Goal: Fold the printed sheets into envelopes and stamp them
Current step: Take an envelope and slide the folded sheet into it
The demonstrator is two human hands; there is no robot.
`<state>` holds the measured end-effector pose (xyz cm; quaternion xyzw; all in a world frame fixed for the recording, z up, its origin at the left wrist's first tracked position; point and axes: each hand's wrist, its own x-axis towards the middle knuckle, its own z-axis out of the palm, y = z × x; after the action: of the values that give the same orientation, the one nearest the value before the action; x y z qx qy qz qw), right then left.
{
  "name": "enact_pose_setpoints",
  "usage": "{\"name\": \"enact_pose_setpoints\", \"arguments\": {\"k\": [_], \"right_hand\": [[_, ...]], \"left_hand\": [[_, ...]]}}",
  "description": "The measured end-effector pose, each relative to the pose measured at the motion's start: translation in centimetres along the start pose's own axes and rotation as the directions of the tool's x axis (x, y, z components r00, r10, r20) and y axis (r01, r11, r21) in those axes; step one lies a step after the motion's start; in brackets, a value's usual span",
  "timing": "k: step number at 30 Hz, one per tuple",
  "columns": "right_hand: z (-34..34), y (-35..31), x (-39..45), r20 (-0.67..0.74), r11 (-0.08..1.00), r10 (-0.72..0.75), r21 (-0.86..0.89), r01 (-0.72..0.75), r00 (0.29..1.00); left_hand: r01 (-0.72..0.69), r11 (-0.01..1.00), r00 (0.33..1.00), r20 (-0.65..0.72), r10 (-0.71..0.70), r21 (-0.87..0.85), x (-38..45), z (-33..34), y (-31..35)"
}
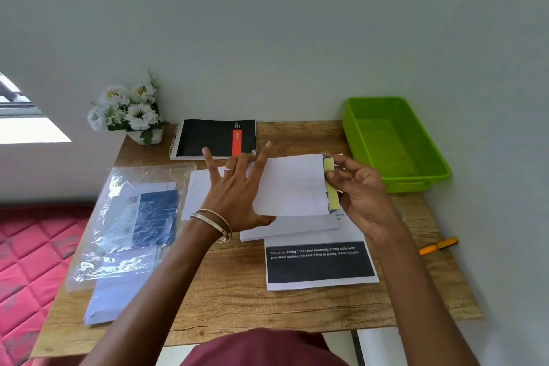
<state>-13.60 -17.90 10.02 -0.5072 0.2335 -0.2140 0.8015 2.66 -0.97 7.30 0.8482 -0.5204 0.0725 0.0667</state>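
Observation:
My left hand [234,196] holds a white envelope [291,184] above the desk, thumb under its left edge and the other fingers spread straight. A folded printed sheet [331,184], yellowish with dark print, sticks out of the envelope's right end. My right hand [359,187] pinches that end with its fingertips. Under the envelope lie more white sheets [285,230] and a printed sheet [319,266] with a dark text block.
A clear plastic pack of envelopes [130,217] lies at the left on the wooden desk [231,291]. A black spiral notebook [214,137] and a flower pot [130,111] stand at the back. A green basket [395,142] is back right, an orange pen [438,246] at the right edge.

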Motion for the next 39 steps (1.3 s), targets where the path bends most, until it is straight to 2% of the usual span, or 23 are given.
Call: {"name": "enact_pose_setpoints", "arguments": {"k": [3,5,8,10,12,13,15,18,22,24,27,33,39], "right_hand": [[0.4,0.0,-0.2,0.011,0.997,-0.036,-0.073,0.036,0.999],[0.5,0.2,0.0,-0.064,0.941,-0.151,-0.314,0.124,0.986],[0.6,1.0,0.4,-0.157,0.684,-0.443,-0.696,0.219,0.883],[0.7,1.5,0.2,-0.09,0.462,-0.592,-0.852,0.246,0.801],[1.0,1.8,0.0,0.012,0.299,-0.623,-0.92,0.252,0.782],[1.0,1.8,-0.2,0.029,0.292,-0.6,-0.922,0.253,0.799],[1.0,1.9,-0.4,-0.007,0.393,-0.515,-0.89,0.229,0.857],[0.5,1.7,-0.7,-0.07,0.61,-0.296,-0.781,0.132,0.953],[0.3,1.0,-1.1,-0.092,0.868,-0.075,-0.495,0.02,0.993],[0.4,0.8,-1.1,-0.099,0.894,-0.033,-0.448,-0.015,0.995],[0.5,1.0,-0.8,-0.12,0.878,-0.035,-0.478,-0.027,0.992],[1.1,1.6,-0.7,-0.176,0.854,-0.097,-0.52,-0.008,0.98],[1.4,2.0,-0.6,-0.211,0.902,-0.063,-0.429,-0.034,0.976]], "left_hand": [[-0.028,0.999,1.0,-0.001,0.028,-0.035,-0.2,0.2,-0.1],[-0.034,0.999,0.999,-0.005,0.034,-0.033,-0.2,0.3,-0.1],[-0.014,1.0,1.0,-0.017,0.014,-0.006,-0.3,0.3,-0.1],[0.0,1.0,1.0,-0.023,0.0,0.017,-0.3,0.2,0.0],[0.002,1.0,1.0,-0.027,-0.001,0.028,-0.3,0.3,0.1],[-0.002,0.999,1.0,-0.028,0.003,0.033,-0.4,0.3,0.2],[-0.01,0.999,0.999,-0.032,0.011,0.044,-0.5,0.5,0.2],[-0.013,0.998,0.999,-0.041,0.015,0.066,-0.9,0.6,0.0],[-0.021,0.997,0.999,-0.025,0.023,0.072,-1.2,0.7,0.0],[-0.027,0.997,0.999,-0.017,0.029,0.066,-1.2,0.9,0.1],[-0.032,0.998,0.999,-0.013,0.033,0.055,-1.1,1.2,0.2],[-0.029,0.999,1.0,0.006,0.029,0.045,-1.3,1.8,0.5],[-0.002,0.999,1.0,0.01,0.002,0.035,-1.2,2.0,0.9]]}}
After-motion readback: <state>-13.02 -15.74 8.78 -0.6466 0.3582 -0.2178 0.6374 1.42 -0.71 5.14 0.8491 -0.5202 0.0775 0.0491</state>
